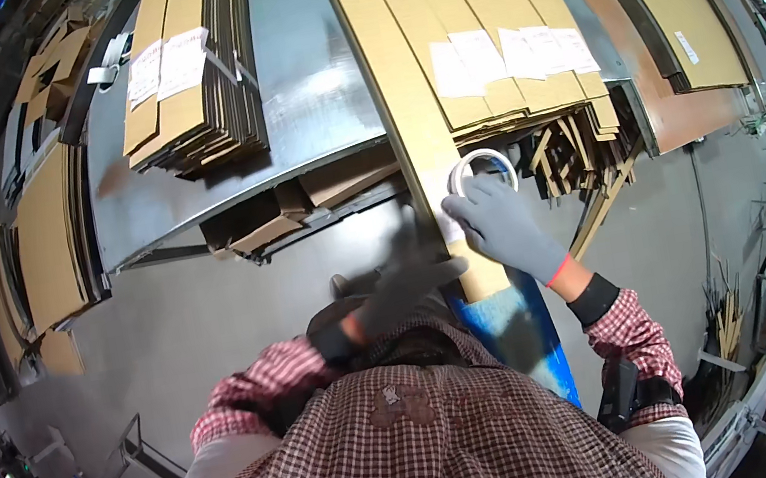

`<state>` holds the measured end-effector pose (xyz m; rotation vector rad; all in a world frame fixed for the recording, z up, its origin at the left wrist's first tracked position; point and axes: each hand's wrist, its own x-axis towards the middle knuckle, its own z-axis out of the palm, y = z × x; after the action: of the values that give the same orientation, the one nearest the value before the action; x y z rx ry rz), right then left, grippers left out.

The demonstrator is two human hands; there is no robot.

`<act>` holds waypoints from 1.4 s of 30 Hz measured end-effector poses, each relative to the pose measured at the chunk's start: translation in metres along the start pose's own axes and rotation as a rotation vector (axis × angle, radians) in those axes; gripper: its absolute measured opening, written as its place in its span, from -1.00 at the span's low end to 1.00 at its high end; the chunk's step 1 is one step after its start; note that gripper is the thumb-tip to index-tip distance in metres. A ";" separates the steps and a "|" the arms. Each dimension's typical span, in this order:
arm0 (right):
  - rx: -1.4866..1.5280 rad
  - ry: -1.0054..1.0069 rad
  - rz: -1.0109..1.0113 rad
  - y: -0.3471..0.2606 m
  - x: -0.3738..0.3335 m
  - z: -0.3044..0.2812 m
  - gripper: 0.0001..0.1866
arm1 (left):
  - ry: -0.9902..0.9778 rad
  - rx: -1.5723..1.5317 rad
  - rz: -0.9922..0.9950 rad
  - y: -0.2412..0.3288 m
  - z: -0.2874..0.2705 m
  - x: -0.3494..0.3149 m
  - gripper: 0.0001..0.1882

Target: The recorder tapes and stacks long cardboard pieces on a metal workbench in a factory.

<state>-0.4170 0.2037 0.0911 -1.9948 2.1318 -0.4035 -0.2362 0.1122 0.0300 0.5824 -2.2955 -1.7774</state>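
Note:
A long folded cardboard piece (432, 140) runs from the far edge toward me, its near end resting over a blue board (530, 341). My right hand (506, 227), in a grey glove, grips a roll of white tape (508, 163) above the right side of the cardboard. On the other side, my left hand (402, 294), also gloved, has its thumb stretched toward the cardboard's near end. Its fingers point away from me, spread from the thumb and smeared by motion. Whether the left hand touches the cardboard, I cannot tell.
Flat cardboard stacks with white paper sheets lie on the metal table (304, 70), at left (174, 81) and at right (477, 11). Cardboard boxes (259, 221) sit beneath it. Cardboard strips (585, 175) jut out below the right stack. More cardboard (54, 238) stands far left.

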 end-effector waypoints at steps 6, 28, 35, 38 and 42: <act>0.422 -0.251 -0.301 -0.063 0.010 -0.078 -0.65 | -0.164 -0.041 0.035 0.101 -0.087 -0.027 -0.07; 0.680 0.461 0.822 0.011 0.024 0.023 -0.48 | -0.435 0.420 0.313 -0.204 -0.009 0.077 -0.92; -0.007 0.230 0.667 -0.035 -0.001 0.085 0.05 | -0.369 0.342 0.517 -0.117 -0.029 0.086 -0.72; 0.301 0.299 0.597 -0.023 -0.052 0.100 -0.25 | -0.347 0.096 0.321 -0.011 -0.022 0.078 -0.72; 1.367 0.569 0.830 -0.044 -0.003 -0.029 -0.50 | -0.186 0.531 0.133 0.005 0.007 0.093 -0.71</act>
<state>-0.3849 0.2061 0.1330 -0.2294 1.7310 -1.7150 -0.3245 0.0809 0.0239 0.3317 -2.8768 -1.2005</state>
